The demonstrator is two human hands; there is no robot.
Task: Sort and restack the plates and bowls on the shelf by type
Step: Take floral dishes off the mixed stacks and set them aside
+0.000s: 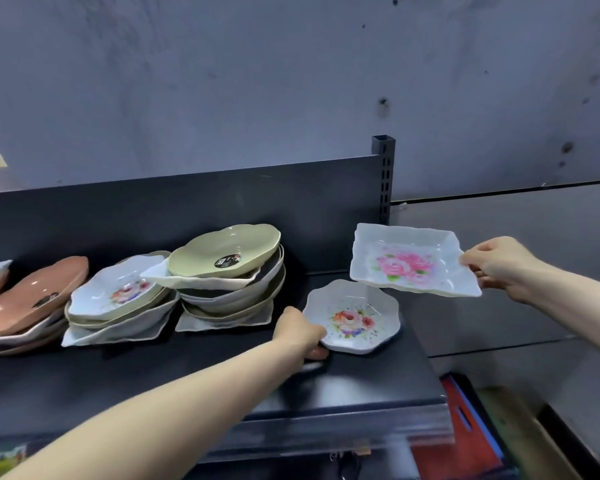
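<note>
My left hand (300,332) grips the left rim of a small scalloped white plate with a flower print (352,317), held just above the right end of the dark shelf (187,368). My right hand (499,266) pinches the right edge of a white rectangular dish with pink roses (409,259), held in the air above and behind the scalloped plate. A pale green bowl (227,249) tops a mixed stack (229,296) to the left. Further left, another scalloped floral plate (116,291) lies on a second mixed stack. Salmon-coloured bowls (32,299) lean at the far left.
The shelf's dark back panel (187,209) and a slotted upright post (383,174) stand behind the stacks. Right of the shelf end is a grey wall and floor, with red and blue items (465,420) lower down. The shelf's front edge (326,431) runs below my left arm.
</note>
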